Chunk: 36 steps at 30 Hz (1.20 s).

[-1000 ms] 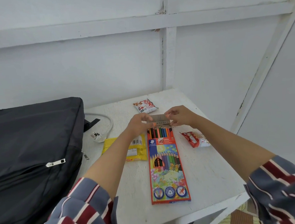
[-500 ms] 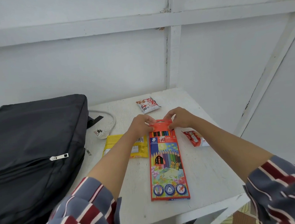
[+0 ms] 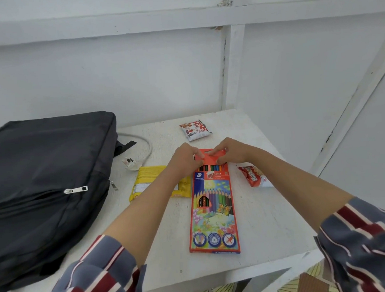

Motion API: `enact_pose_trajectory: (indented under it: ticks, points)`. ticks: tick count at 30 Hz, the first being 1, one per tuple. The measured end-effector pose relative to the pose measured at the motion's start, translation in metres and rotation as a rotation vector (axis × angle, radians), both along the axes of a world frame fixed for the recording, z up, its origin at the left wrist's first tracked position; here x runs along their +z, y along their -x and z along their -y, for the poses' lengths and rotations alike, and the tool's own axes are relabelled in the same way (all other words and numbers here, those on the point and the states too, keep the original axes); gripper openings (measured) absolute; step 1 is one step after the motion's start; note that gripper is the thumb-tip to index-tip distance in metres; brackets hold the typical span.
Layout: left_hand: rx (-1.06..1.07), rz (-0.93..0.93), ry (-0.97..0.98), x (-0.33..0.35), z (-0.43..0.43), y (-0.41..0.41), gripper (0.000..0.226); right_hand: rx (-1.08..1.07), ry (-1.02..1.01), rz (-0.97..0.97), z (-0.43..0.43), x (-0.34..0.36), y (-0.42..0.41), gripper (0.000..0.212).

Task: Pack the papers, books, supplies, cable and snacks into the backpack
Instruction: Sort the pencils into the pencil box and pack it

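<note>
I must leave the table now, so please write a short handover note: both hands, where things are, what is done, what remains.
Left hand and right hand both pinch the top flap of the orange cardboard box of coloured pencils, lying flat on the white table; pencil tips show below the flap.
Black fabric backpack lies at the left, zip looks shut.
Loose on the table: white cable, yellow packet, red-and-white snack pouch, red snack wrapper.
Done: nothing visibly packed; papers and books not in view.
Left: close the box, open the backpack, pack everything.
</note>
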State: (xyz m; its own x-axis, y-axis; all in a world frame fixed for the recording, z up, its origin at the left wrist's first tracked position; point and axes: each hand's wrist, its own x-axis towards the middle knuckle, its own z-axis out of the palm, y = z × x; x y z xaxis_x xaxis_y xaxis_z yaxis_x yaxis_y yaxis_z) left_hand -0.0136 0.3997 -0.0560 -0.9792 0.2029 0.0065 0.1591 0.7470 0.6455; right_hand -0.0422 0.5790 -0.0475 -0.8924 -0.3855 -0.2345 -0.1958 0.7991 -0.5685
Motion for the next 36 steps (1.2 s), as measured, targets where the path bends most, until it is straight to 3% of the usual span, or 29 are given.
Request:
enact_pose_trajectory:
  ticks: [5, 16, 23, 30, 33, 36]
  points:
    - [0.021, 0.017, 0.145, 0.011, -0.009, -0.022, 0.023, -0.027, 0.033, 0.000, -0.001, 0.001, 0.003, 0.041]
    - [-0.011, 0.097, 0.421, 0.013, -0.035, -0.056, 0.093, -0.163, 0.107, -0.034, 0.002, 0.005, -0.017, 0.039]
    - [-0.125, 0.178, 0.301, 0.013, -0.025, -0.057, 0.105, -0.242, 0.055, -0.064, -0.001, 0.007, -0.029, 0.043]
    - [-0.261, 0.229, 0.182, 0.016, -0.012, -0.048, 0.099, -0.299, 0.048, 0.015, -0.013, 0.006, -0.031, 0.071]
    - [-0.256, 0.211, 0.236, 0.016, -0.011, -0.052, 0.101, -0.305, 0.005, 0.016, -0.016, 0.007, -0.030, 0.081]
    - [-0.176, 0.181, 0.309, 0.013, -0.013, -0.058, 0.117, -0.285, 0.005, 0.019, -0.014, 0.009, -0.027, 0.080]
